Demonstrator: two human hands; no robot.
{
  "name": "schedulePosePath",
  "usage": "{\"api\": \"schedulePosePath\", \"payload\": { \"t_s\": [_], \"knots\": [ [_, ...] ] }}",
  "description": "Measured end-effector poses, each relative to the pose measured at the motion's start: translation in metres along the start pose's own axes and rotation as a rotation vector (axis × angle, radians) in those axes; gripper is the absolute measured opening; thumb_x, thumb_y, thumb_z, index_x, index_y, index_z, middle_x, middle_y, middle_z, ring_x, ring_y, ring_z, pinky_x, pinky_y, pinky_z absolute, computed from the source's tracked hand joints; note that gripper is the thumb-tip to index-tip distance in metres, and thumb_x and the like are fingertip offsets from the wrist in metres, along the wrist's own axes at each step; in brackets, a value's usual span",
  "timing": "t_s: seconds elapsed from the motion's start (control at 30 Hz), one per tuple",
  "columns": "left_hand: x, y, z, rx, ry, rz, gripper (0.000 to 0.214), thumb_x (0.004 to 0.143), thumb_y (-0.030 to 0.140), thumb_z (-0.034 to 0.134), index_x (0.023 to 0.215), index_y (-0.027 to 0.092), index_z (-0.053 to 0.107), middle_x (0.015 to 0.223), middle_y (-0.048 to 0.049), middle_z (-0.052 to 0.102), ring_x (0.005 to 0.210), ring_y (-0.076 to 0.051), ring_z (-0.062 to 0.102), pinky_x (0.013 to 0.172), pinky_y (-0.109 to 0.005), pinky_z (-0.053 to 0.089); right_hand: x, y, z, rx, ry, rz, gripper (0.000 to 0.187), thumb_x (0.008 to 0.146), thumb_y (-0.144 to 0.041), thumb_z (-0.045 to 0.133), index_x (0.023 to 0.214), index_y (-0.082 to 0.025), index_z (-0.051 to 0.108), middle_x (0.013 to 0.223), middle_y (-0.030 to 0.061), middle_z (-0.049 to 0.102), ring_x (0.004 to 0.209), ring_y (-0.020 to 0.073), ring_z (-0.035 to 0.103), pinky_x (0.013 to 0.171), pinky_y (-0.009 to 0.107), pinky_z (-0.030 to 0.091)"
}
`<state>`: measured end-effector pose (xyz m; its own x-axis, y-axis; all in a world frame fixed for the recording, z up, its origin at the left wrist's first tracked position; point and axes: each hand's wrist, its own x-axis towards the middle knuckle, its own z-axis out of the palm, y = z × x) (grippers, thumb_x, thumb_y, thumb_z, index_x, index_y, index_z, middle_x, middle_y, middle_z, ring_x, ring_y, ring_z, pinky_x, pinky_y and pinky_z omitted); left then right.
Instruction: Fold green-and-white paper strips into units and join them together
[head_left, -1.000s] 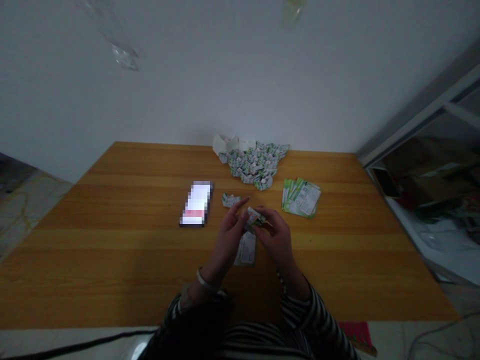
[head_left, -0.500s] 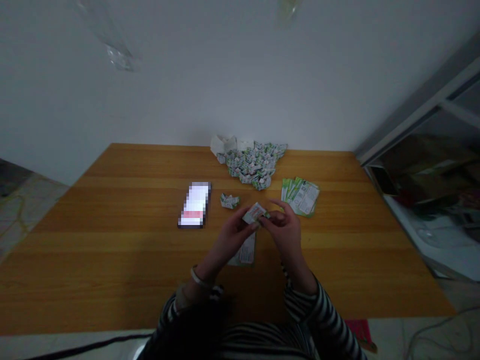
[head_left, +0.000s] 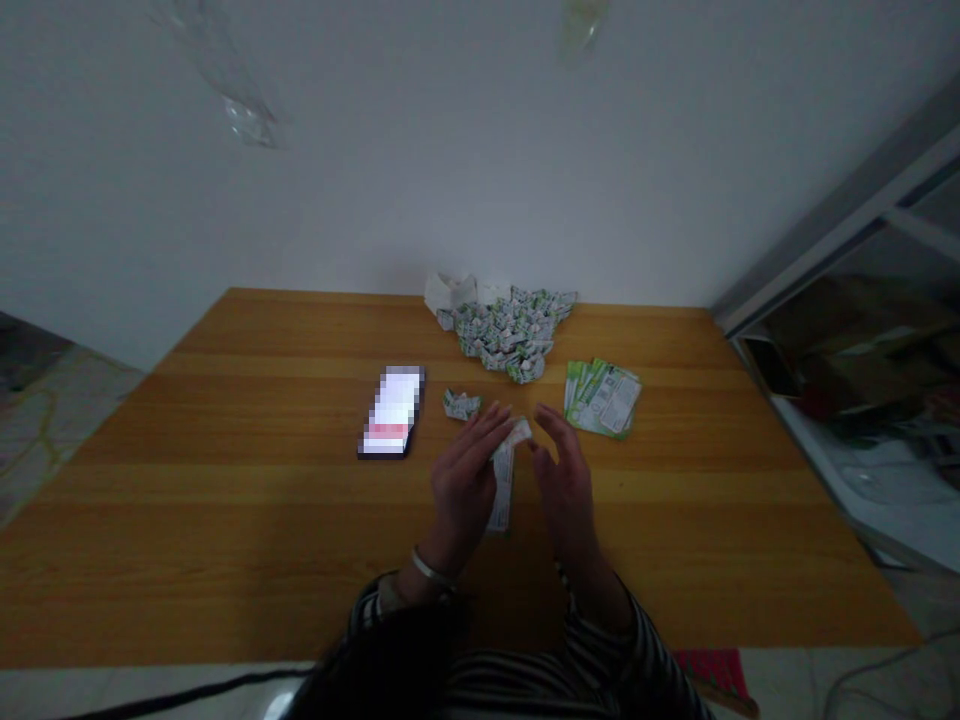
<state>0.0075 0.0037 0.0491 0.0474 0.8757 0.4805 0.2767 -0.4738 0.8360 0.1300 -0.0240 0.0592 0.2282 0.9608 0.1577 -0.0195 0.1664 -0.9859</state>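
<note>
Over the middle front of the table, my left hand (head_left: 466, 482) has its fingers stretched together along a small folded piece of printed paper (head_left: 517, 432). The paper pokes out past the fingers, seemingly pinched against the palm side; the thumb is hidden. Facing it, my right hand (head_left: 564, 478) is open, thumb and fingers apart, with a fingertip close to the paper's right edge. Whether it touches I cannot tell. Beneath the left hand a flat printed paper slip (head_left: 502, 495) lies partly covered. Just beyond the fingertips sits a crumpled, folded paper piece (head_left: 461, 404).
A heap of folded green-and-white papers (head_left: 510, 330) lies against the wall, beside white tissue (head_left: 450, 291). Fanned green printed slips (head_left: 606, 400) are on the right. A phone with a lit, blurred screen (head_left: 392, 412) lies left on the wooden table (head_left: 225, 480).
My right hand has let go of the small paper and spread its fingers. My left hand has turned, its fingers straightening over the paper.
</note>
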Motion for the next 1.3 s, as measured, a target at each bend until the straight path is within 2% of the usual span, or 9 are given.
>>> {"api": "schedulePosePath", "payload": {
  "t_s": [0.1, 0.17, 0.33, 0.43, 0.6, 0.73, 0.93, 1.13, 1.3],
  "knots": [
    [-0.003, -0.001, 0.001, 0.116, -0.041, 0.165, 0.043, 0.089, 0.009, 0.048, 0.124, 0.03, 0.061, 0.142, -0.004, 0.051, 0.136, -0.023, 0.041, 0.116, -0.052, 0.023, -0.005, 0.0, 0.005, 0.147, -0.168, 0.086, 0.057, 0.084, -0.061, 0.053, 0.127, -0.022, 0.054, 0.129, 0.012, 0.059, 0.119, 0.0266, 0.057, 0.093, 0.041, 0.053],
    [-0.005, -0.001, 0.003, 0.107, -0.112, 0.181, 0.047, 0.089, 0.008, 0.047, 0.128, 0.031, 0.058, 0.146, -0.0044, 0.046, 0.14, -0.023, 0.035, 0.117, -0.052, 0.019, -0.005, 0.001, 0.007, 0.209, -0.134, 0.16, 0.048, 0.084, -0.055, 0.058, 0.118, -0.021, 0.06, 0.116, 0.0101, 0.067, 0.111, 0.0259, 0.062, 0.092, 0.04, 0.054],
    [-0.01, 0.003, 0.001, -0.12, -0.139, -0.062, 0.048, 0.093, 0.01, 0.039, 0.137, 0.026, 0.049, 0.143, -0.0089, 0.049, 0.133, -0.021, 0.045, 0.112, -0.042, 0.034, 0.006, 0.006, -0.002, 0.319, 0.003, 0.281, 0.025, 0.085, -0.037, 0.063, 0.101, -0.019, 0.068, 0.103, 0.0059, 0.073, 0.092, 0.0222, 0.071, 0.09, 0.041, 0.055],
    [-0.005, 0.001, -0.007, -0.189, -0.002, -0.22, 0.034, 0.092, 0.017, 0.049, 0.125, 0.022, 0.058, 0.126, -0.0098, 0.062, 0.116, -0.02, 0.058, 0.102, -0.039, 0.044, 0.011, 0.006, -0.008, 0.359, -0.023, 0.33, 0.025, 0.085, -0.037, 0.063, 0.101, -0.019, 0.068, 0.102, 0.0054, 0.074, 0.086, 0.0217, 0.073, 0.085, 0.04, 0.058],
    [0.009, 0.003, -0.016, -0.137, 0.016, -0.19, 0.013, 0.079, 0.022, 0.07, 0.091, 0.019, 0.069, 0.105, -0.0065, 0.065, 0.101, -0.019, 0.062, 0.086, -0.031, 0.051, 0.01, -0.001, -0.007, 0.331, -0.046, 0.346, 0.043, 0.083, -0.041, 0.065, 0.12, -0.02, 0.059, 0.092, 0.0045, 0.075, 0.077, 0.0215, 0.074, 0.072, 0.036, 0.062],
    [0.014, 0.01, -0.017, -0.229, -0.082, -0.349, 0.012, 0.084, 0.025, 0.063, 0.082, 0.018, 0.073, 0.087, -0.0045, 0.07, 0.084, -0.016, 0.065, 0.079, -0.028, 0.051, 0.006, -0.005, -0.006, 0.281, -0.053, 0.266, 0.063, 0.086, -0.039, 0.062, 0.142, -0.028, 0.034, 0.085, 0.0009, 0.074, 0.066, 0.0178, 0.073, 0.061, 0.031, 0.061],
    [0.015, 0.015, -0.022, -0.436, -0.174, -0.658, 0.01, 0.072, 0.022, 0.076, 0.078, 0.015, 0.074, 0.073, -0.0022, 0.074, 0.068, -0.013, 0.065, 0.069, -0.024, 0.053, 0.011, -0.002, -0.02, 0.1, -0.187, 0.131, 0.021, 0.087, -0.031, 0.062, 0.105, -0.023, 0.056, 0.063, -0.0038, 0.068, 0.055, 0.0143, 0.07, 0.052, 0.022, 0.056],
    [0.019, 0.014, -0.027, -0.603, -0.221, -0.747, 0.029, 0.063, 0.017, 0.082, 0.085, 0.015, 0.064, 0.073, -0.0002, 0.073, 0.067, -0.012, 0.068, 0.066, -0.023, 0.054, 0.018, -0.001, -0.03, 0.002, -0.31, 0.166, 0.016, 0.079, -0.025, 0.07, 0.092, -0.022, 0.061, 0.069, -0.0022, 0.069, 0.063, 0.0165, 0.071, 0.058, 0.025, 0.056],
    [0.018, 0.017, -0.025, -0.625, -0.187, -0.753, 0.041, 0.063, 0.015, 0.082, 0.093, 0.017, 0.053, 0.068, 0.0018, 0.071, 0.063, -0.011, 0.067, 0.063, -0.021, 0.053, 0.024, -0.002, -0.034, -0.235, -0.352, -0.012, 0.014, 0.072, -0.016, 0.076, 0.081, -0.021, 0.067, 0.081, -0.0006, 0.063, 0.069, 0.013, 0.064, 0.06, 0.022, 0.052]
  ]
}}
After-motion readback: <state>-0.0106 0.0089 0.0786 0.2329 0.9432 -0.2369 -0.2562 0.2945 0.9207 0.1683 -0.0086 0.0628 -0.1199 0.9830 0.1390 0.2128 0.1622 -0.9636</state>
